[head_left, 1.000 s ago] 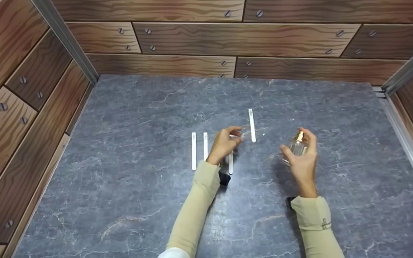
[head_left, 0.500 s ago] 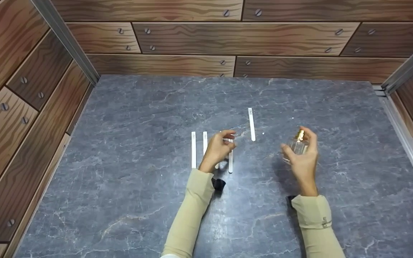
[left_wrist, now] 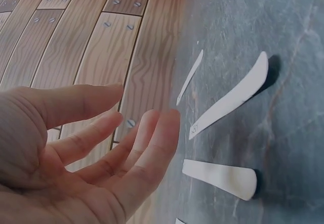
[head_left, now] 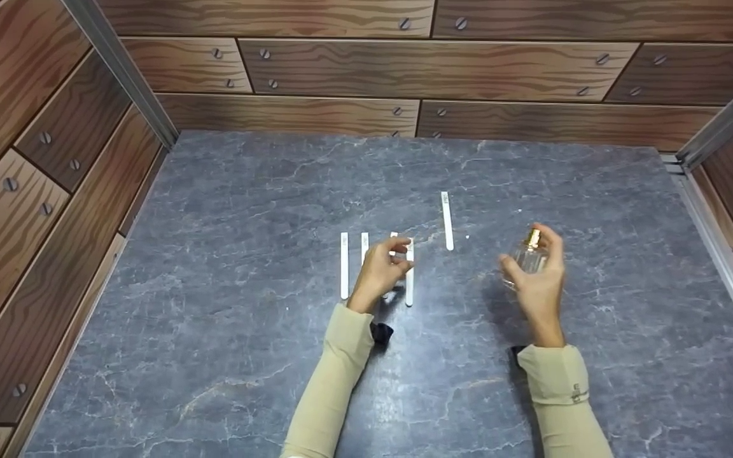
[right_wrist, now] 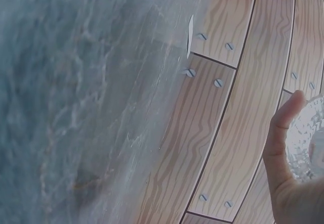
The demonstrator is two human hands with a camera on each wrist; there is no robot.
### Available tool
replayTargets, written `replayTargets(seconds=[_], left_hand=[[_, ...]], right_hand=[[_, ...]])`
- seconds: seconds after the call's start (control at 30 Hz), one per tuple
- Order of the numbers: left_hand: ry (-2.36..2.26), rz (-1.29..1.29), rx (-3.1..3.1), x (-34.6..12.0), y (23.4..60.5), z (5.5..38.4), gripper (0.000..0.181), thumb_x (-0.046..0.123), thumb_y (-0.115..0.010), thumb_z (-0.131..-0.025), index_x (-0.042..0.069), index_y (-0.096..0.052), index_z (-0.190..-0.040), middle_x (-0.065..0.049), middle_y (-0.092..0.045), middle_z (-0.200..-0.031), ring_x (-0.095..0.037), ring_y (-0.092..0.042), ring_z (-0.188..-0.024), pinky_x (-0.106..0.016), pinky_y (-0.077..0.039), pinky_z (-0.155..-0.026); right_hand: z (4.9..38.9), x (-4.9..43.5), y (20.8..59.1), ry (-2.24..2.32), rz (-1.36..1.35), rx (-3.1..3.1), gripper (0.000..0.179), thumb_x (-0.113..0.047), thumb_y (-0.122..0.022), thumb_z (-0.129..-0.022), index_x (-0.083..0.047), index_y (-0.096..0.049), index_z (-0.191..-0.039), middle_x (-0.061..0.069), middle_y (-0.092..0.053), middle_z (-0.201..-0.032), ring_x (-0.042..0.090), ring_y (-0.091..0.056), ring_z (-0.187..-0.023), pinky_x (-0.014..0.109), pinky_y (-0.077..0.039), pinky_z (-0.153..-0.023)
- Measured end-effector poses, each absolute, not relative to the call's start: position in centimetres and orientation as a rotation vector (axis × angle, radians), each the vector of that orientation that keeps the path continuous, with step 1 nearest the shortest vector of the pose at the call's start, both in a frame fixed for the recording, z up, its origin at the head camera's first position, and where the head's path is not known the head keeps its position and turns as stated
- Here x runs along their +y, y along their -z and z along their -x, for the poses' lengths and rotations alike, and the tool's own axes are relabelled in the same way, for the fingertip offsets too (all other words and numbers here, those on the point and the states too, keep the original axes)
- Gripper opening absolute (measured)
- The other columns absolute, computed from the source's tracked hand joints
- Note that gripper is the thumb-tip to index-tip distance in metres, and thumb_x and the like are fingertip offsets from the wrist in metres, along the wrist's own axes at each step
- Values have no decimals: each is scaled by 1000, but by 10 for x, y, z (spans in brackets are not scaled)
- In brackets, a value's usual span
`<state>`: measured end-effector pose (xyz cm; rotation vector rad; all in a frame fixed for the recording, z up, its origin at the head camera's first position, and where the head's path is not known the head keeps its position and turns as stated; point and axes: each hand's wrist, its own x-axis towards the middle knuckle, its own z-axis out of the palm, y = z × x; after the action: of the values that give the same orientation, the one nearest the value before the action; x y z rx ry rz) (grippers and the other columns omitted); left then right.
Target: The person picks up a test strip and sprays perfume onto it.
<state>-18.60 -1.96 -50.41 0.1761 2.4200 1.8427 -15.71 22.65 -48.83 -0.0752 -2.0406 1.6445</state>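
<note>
My right hand (head_left: 543,286) grips a clear glass perfume bottle (head_left: 529,261) with a gold spray top, the index finger at the top. In the right wrist view, the bottle's patterned glass base (right_wrist: 299,143) shows beside the thumb. Over a row of white paper test strips hovers my left hand (head_left: 378,272), its fingers loosely bent and holding nothing, as the left wrist view also shows. The row has a leftmost strip (head_left: 344,267) and a rightmost strip (head_left: 410,280); the hand partly covers those between. Another strip (head_left: 447,221), with print at its far end, lies apart, farther back.
A grey marble-patterned tabletop (head_left: 245,356) lies beneath everything. Wood-patterned panels (head_left: 341,67) stand at the back and both sides, with metal frame rails (head_left: 732,267) at the edges. A tiny white speck (head_left: 467,236) lies right of the set-apart strip.
My left hand has drawn back left and toward me, away from the set-apart strip and over the row. The right hand with the perfume bottle has barely moved.
</note>
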Motion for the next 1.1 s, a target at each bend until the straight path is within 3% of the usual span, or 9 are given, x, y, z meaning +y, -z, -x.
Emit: replayTargets(seconds=[0.47, 0.9, 1.1], left_hand=[[-1840, -89, 2366, -23, 510, 172, 46, -12, -66, -86, -9, -60, -131, -23, -65, -118, -28, -72, -91, -27, -58, -63], [-1784, -61, 2403, -18, 514, 167, 45, -13, -68, -84, -8, -62, -129, -23, -65, -115, -21, -69, -84, -22, -54, -56], [-1762, -47, 2395, -17, 517, 165, 46, -13, -68, -85, -7, -62, -130, -23, -64, -118, -21, -69, -84, -23, -55, -56]], right_hand=[[155, 229, 492, -1689, 48, -2064, 65, 15, -70, -81, 2, -48, -141, 12, -49, -112, 11, -60, -77, 19, -56, -56], [154, 230, 496, -1641, 55, -2076, 66, 14, -72, -80, 3, -48, -140, 16, -53, -117, 14, -55, -90, 16, -54, -60], [154, 231, 495, -1678, 62, -2051, 66, 16, -71, -80, 3, -48, -140, 18, -52, -116, 17, -57, -88, 17, -55, -58]])
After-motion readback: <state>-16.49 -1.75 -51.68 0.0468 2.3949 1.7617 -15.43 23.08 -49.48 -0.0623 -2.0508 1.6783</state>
